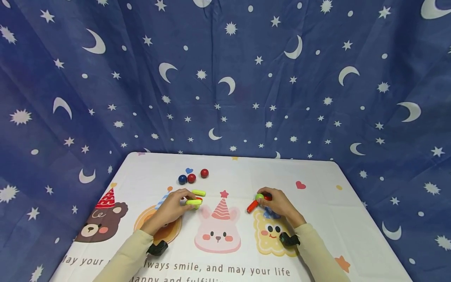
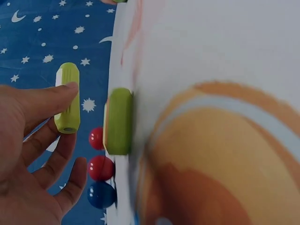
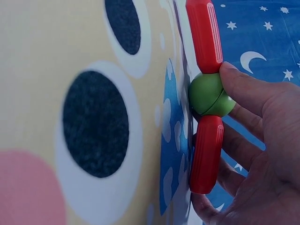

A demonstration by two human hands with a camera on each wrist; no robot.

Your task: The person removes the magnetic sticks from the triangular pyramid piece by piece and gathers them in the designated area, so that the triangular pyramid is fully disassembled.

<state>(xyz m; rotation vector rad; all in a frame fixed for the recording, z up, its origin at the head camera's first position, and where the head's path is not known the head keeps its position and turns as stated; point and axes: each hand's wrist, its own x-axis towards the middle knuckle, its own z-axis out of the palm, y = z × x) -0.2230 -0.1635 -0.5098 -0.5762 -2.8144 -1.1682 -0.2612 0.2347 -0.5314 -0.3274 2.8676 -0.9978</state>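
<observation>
Between thumb and fingers, my left hand (image 1: 175,206) pinches a yellow-green stick (image 2: 68,101), faceted and with a hole in its end. A second yellow-green stick (image 1: 199,192) lies on the table just beyond it. Something red shows beside the held stick in the head view, partly hidden. On the right, my right hand (image 1: 280,203) holds a green ball (image 3: 208,95) with a red stick (image 3: 206,154) at one side and another red stick (image 3: 205,35) at the other, in a nearly straight row. The thumb lies against the ball, close over the table.
Behind the left hand sit a blue ball (image 1: 182,179), a red ball (image 1: 192,178) beside it and another red ball (image 1: 204,173) slightly apart. A white cloth (image 1: 243,172) with cartoon prints covers the table. A blue curtain (image 1: 232,78) with moons and stars hangs behind.
</observation>
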